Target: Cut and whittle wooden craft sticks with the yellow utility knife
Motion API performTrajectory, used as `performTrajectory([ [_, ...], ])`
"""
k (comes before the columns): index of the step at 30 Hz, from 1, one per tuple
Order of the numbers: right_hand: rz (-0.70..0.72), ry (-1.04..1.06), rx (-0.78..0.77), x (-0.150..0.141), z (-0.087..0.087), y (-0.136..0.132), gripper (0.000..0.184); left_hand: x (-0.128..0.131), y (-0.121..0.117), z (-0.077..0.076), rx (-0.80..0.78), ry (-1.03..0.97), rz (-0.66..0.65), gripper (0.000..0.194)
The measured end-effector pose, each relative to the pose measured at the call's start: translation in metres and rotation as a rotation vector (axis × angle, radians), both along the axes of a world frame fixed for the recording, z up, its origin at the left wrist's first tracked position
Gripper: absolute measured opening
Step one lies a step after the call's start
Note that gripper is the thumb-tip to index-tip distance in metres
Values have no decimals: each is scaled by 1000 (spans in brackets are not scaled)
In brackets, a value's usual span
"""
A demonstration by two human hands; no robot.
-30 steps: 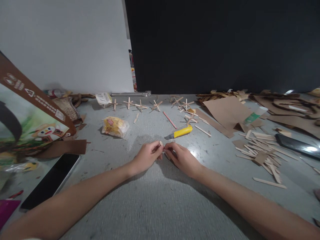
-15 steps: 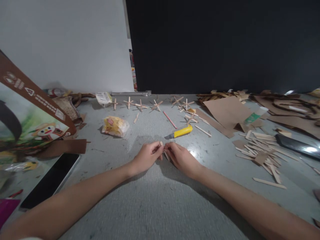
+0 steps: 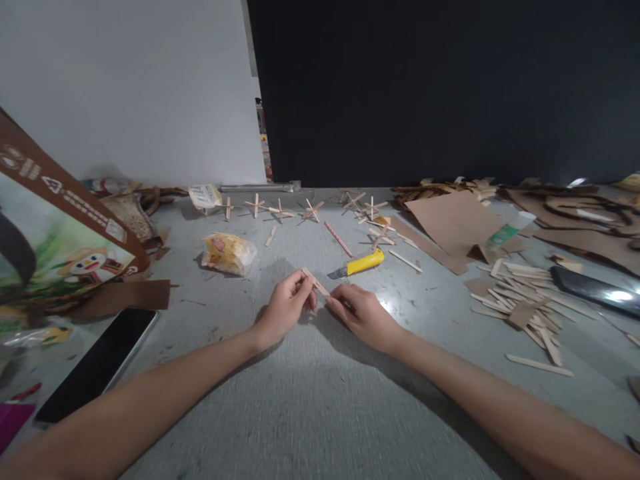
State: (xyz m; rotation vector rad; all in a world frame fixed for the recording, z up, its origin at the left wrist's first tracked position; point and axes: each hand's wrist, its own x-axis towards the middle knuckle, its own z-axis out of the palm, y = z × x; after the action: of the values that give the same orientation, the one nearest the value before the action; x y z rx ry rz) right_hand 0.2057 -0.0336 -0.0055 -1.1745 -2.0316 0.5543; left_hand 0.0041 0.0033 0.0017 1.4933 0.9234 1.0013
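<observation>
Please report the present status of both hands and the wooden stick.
Left hand pinching wooden stick. Right hand at its other end. Yellow cutter just beyond, blade out.

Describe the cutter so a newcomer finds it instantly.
Find the black panel behind the gray table. Come forward from it to just beyond the right hand; the cutter lies there, blade end to the left. Its bright yellow handle sets it apart from the thin striped stick and pale wooden sticks nearby.

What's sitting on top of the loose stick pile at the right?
A small brown scrap, apparently cardboard, lies across the pile of sticks. It covers parts of the sticks beneath it, so whatever else is under it cannot be seen.
</observation>
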Motion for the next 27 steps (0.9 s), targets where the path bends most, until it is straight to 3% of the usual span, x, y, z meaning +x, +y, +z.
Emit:
performTrajectory([
  [3, 59, -34, 30, -1, 2, 3, 44, 0, -3, 3, -16, 3, -73, 48],
  [6, 122, -31, 96, -2, 3, 2, 42, 0, -4, 4, 9, 56, -155, 47],
  [8, 157, -75, 156, 0, 5, 1, 39, 0, -5, 3, 44, 87, -143, 46],
  [10, 87, -141, 241, 6, 6, 4, 36, 1, -4, 1, 40, 73, -107, 46],
  [13, -212, -267, 361, 22, 5, 14, 27, 2, -4, -3, -50, 7, -112, 44],
  [16, -408, -428, 350, 38, -5, 28, 37, 2, -3, -6, -108, -4, -164, 41],
  [20, -429, -450, 279, 47, -19, 39, 30, 0, -1, -8, -93, -14, -161, 30],
  [23, -408, -371, 286, 46, -19, 38, 26, -1, 1, -10, -72, -46, -129, 30],
  [27, -373, -161, 156, 36, -6, 21, 34, -3, 1, -10, -81, -143, -68, 58],
])
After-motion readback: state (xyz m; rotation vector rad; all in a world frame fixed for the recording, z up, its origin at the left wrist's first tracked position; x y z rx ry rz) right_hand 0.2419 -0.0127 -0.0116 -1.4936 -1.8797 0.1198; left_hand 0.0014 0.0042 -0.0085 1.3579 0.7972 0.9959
